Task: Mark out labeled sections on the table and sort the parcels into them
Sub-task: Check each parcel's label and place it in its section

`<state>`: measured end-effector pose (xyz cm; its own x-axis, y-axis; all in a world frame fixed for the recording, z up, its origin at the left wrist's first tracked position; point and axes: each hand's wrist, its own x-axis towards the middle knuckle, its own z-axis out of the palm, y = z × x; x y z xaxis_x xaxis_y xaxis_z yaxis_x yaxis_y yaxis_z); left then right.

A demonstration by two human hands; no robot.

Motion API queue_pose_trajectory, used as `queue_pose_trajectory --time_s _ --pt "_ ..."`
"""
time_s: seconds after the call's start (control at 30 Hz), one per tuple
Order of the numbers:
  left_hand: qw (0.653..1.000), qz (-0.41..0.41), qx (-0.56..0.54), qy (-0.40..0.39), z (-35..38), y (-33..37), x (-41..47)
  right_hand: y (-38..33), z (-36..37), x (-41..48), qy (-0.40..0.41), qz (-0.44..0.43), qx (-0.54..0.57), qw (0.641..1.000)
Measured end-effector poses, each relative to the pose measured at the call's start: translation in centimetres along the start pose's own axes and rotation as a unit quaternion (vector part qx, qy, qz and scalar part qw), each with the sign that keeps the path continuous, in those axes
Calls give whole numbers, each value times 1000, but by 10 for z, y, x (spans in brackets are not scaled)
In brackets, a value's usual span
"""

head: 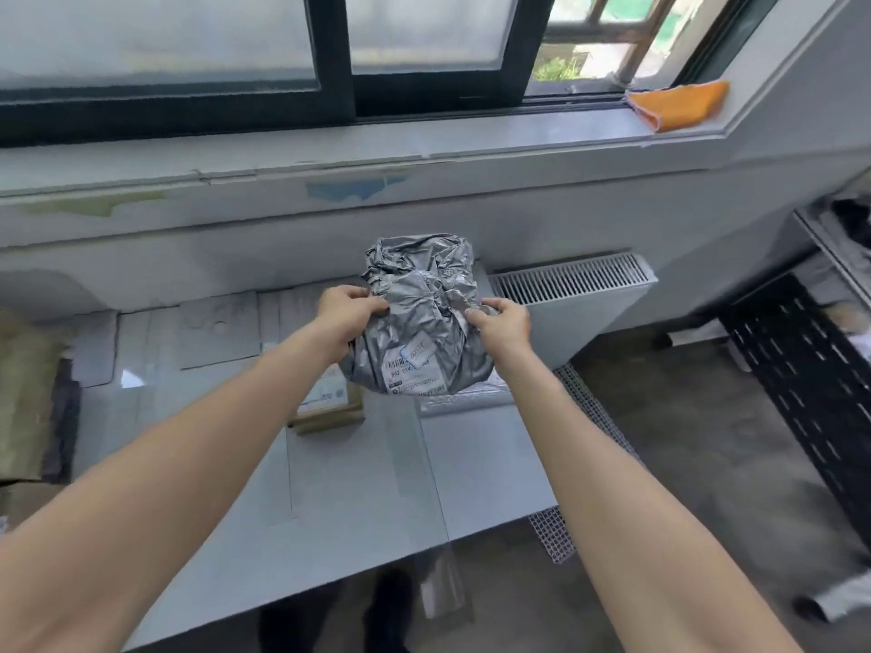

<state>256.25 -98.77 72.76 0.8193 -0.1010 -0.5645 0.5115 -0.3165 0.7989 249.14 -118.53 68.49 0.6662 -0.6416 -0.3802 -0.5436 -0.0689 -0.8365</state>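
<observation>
1. At the far left of the table (198, 464), an olive-brown package (23, 393) lies flat, well apart from both hands.
2. The left hand (346, 318) grips the left flank of the grey parcel (419, 294), with its fingers curled into the crumpled film.
3. The grey parcel hangs in the air between the hands, over the far middle of the table and above a flat cardboard parcel (330, 410). Its long axis runs away from the person and tips upward. The bunched end points toward the window wall, and the end bearing the shipping label (412, 365) points back toward the person, print facing up.
4. The right hand (502, 322) clasps the right flank, thumb on top. The two grips sit opposite each other about midway along the parcel, so neither hand is nearer.
5. A tape line (436, 492) runs down the table below. Setting the parcel down probably means lowering it to one side of that line, long axis parallel to it.
</observation>
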Motion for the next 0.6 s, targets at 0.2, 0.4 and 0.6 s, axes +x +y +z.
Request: queue_pose_trajectory --time_s 0.2,0.4,0.6 --pt "998 -33 50 -14 57 -17 15 35 -30 39 15 34 -47 998" --pt "993 -71 89 -36 88 -43 37 63 -37 60 19 61 -82 995" --pt "988 -81 124 -52 101 -59 35 78 -32 74 -2 75 -153 985"
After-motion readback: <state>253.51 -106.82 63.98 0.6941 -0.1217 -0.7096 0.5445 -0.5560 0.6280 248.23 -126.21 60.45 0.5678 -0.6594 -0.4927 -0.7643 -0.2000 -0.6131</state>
